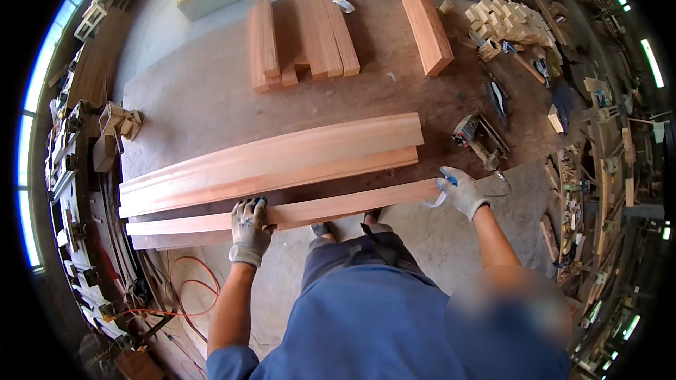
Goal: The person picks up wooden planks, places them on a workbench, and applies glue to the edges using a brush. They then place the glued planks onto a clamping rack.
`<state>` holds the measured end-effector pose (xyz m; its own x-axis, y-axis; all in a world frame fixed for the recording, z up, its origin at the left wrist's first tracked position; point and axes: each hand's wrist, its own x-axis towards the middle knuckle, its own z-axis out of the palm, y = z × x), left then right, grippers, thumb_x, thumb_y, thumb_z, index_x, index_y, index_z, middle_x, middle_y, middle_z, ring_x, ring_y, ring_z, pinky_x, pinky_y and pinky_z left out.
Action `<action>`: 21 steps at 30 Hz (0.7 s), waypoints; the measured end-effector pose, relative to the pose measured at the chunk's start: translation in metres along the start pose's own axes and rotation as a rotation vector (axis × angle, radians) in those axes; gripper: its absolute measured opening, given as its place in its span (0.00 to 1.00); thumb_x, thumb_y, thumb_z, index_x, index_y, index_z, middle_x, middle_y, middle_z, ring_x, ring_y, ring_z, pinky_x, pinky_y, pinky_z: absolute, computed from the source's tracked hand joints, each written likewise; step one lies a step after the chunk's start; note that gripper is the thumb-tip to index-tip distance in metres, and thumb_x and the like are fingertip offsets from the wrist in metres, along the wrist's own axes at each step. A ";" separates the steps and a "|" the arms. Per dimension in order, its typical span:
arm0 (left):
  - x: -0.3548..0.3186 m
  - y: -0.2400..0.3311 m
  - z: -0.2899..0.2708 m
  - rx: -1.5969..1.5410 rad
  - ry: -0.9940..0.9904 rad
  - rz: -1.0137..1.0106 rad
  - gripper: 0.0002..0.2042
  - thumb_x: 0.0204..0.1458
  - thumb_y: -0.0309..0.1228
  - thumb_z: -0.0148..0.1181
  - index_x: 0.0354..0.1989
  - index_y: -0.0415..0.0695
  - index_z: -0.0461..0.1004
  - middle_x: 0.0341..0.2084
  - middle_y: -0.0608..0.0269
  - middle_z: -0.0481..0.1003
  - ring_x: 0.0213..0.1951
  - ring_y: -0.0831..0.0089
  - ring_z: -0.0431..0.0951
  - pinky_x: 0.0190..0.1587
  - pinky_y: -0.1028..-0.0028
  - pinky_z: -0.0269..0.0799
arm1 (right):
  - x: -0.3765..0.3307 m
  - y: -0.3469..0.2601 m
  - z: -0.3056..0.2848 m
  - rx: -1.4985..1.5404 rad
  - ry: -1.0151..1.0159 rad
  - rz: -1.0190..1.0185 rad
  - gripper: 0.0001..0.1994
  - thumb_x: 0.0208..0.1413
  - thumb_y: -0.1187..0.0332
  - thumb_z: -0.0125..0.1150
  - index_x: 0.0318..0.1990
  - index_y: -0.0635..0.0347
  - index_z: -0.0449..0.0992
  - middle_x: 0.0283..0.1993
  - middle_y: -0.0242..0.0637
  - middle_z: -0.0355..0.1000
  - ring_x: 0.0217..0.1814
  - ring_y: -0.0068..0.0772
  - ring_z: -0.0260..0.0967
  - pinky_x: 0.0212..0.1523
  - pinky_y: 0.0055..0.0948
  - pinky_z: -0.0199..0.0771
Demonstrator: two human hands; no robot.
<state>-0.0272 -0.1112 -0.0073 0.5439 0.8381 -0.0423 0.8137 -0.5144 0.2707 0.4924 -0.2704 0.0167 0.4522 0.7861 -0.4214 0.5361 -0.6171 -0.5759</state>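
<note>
Head view: plank (310,212) spans between left grip (249,229) and right grip (461,191)

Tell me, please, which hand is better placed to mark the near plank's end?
Probably the right hand: it rests at the near plank's right end holding a blue pen, while the left hand grips mid-plank.
</note>
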 end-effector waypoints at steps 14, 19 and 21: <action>-0.002 0.005 0.001 -0.030 0.051 -0.081 0.35 0.36 0.32 0.79 0.58 0.46 0.73 0.56 0.52 0.75 0.64 0.51 0.69 0.73 0.49 0.52 | 0.020 -0.014 0.014 -0.628 -0.237 -0.402 0.27 0.47 0.61 0.72 0.57 0.57 0.75 0.56 0.47 0.75 0.59 0.50 0.73 0.61 0.43 0.72; -0.036 0.022 -0.028 -0.263 0.440 -0.204 0.44 0.40 0.33 0.78 0.69 0.39 0.62 0.67 0.40 0.62 0.70 0.44 0.60 0.74 0.52 0.52 | -0.005 -0.012 0.000 -0.614 -0.157 -0.470 0.28 0.46 0.62 0.74 0.56 0.56 0.72 0.55 0.47 0.76 0.56 0.49 0.75 0.56 0.44 0.74; -0.064 0.015 -0.013 -0.381 0.774 -0.532 0.36 0.51 0.35 0.74 0.66 0.36 0.63 0.66 0.46 0.65 0.69 0.53 0.63 0.70 0.57 0.58 | -0.024 -0.025 -0.004 -0.604 0.010 -0.606 0.29 0.44 0.66 0.74 0.56 0.56 0.72 0.55 0.47 0.76 0.55 0.49 0.75 0.56 0.45 0.74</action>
<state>-0.0526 -0.1698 0.0114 -0.2630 0.8984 0.3517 0.7186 -0.0609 0.6927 0.4709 -0.2737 0.0443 -0.0305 0.9877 -0.1533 0.9741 -0.0050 -0.2260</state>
